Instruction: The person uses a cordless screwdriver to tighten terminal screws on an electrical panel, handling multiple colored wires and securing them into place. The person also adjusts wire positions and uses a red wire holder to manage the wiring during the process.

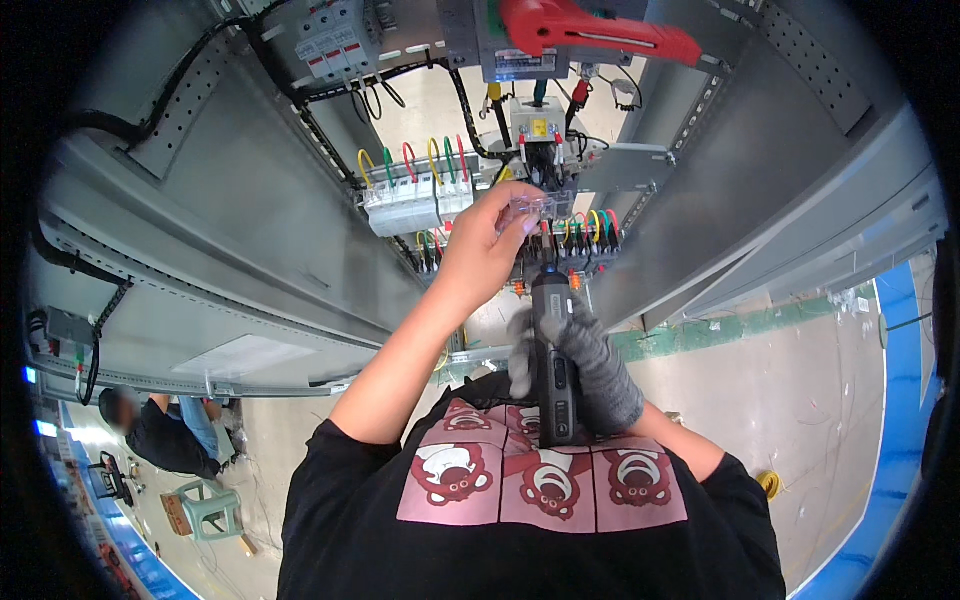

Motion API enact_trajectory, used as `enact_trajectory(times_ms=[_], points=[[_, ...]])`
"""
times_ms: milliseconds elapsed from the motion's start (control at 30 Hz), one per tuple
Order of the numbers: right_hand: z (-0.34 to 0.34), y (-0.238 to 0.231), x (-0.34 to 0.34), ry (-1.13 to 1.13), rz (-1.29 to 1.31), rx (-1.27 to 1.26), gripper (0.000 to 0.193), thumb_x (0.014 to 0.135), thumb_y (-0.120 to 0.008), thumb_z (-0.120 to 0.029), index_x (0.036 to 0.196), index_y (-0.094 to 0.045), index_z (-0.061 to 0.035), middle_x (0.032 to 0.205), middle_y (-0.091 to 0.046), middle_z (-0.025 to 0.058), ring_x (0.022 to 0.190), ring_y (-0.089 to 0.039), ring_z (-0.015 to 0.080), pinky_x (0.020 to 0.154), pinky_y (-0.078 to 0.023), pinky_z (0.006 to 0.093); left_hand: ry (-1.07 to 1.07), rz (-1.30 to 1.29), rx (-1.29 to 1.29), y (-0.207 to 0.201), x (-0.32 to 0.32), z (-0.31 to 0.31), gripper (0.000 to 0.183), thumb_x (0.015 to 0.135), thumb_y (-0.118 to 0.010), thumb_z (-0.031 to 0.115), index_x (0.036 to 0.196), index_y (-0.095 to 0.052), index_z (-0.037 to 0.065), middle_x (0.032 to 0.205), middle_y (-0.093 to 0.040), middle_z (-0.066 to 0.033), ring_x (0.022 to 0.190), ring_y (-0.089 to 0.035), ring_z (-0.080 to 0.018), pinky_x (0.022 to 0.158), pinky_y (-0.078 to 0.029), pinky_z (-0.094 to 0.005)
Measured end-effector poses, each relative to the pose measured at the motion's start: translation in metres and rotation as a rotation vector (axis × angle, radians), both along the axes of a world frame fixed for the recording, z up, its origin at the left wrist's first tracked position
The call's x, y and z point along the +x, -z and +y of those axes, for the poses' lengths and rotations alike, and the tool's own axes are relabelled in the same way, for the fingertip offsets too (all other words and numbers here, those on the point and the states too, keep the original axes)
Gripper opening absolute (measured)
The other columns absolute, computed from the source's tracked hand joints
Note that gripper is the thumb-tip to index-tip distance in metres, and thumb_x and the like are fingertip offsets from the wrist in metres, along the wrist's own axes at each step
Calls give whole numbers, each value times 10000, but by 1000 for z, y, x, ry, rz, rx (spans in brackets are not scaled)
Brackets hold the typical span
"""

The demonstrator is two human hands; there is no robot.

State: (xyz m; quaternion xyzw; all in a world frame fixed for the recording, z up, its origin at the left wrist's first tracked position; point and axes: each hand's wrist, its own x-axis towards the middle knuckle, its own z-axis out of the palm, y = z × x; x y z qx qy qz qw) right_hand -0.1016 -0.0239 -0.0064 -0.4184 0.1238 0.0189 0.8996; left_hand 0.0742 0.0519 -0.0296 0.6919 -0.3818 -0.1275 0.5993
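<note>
On the far left, a grey sheet-metal cabinet wall (250, 210) curves with the lens, with black ribbed conduit (120, 125) clipped along it. Right of that sits a row of white plastic circuit breakers (405, 205), topped by stiff loops of yellow, green and red wire (415, 160).

The bare left hand (490, 250) pinches a small clear plastic cover (530, 208) between thumb and fingertips, holding it at the terminal block (570, 235) near the centre of the cabinet. The cover is smooth and glossy, so it could slip out of that light pinch and drop behind the wiring. If it is held askew, it could seat crooked or trap one of the thin coloured leads under its edge.

Just below, the right hand (590, 365), in a knitted grey glove, is clenched around a slim black electric screwdriver (553, 350), tip pointing up into the terminals. A skewed bit could cam out and nick insulation or crack the brittle cover. Above, a glossy red switch handle (600, 35) juts out to the right.
</note>
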Motion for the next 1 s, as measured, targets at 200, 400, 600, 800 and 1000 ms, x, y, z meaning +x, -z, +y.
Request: enact_trajectory(times_ms=[200,400,600,800,1000], points=[[-12,-4,16,-11,33,20,406,925,-627,-443,958,-563,-43,713,-589,48,569,-607,134,503,-505,262,-101,-453,-40,-18,29,-18,253,895,-599,61,1148,-604,53,992,-628,-107,874,-590,-218,830,-471,-323],[-26,-13,49,40,-1,219,339,942,-612,-396,906,-607,-59,648,-610,49,486,-587,145,444,-490,261,-135,-512,43,-32,57,-34,257,900,-597,79,1156,-613,66,975,-615,-147,869,-602,-261,805,-486,-351],[-29,-19,58,97,41,205,376,937,-604,-433,916,-618,-58,660,-605,43,529,-585,141,479,-487,261,-131,-544,17,-31,65,-40,251,898,-596,74,1148,-622,61,954,-633,-142,837,-620,-257,780,-495,-352],[-28,-23,59,88,39,216,381,947,-585,-434,919,-609,-55,660,-598,46,523,-574,144,474,-474,262,-120,-511,-23,-24,67,-45,252,904,-574,36,1152,-620,38,974,-620,-130,848,-626,-220,772,-495,-321],[-32,-21,60,17,0,312,360,952,-582,-420,932,-597,-61,658,-585,44,533,-562,146,476,-467,269,-128,-452,-19,-21,70,-46,269,901,-567,16,1164,-616,43,940,-589,-103,816,-601,-180,746,-488,-305]])
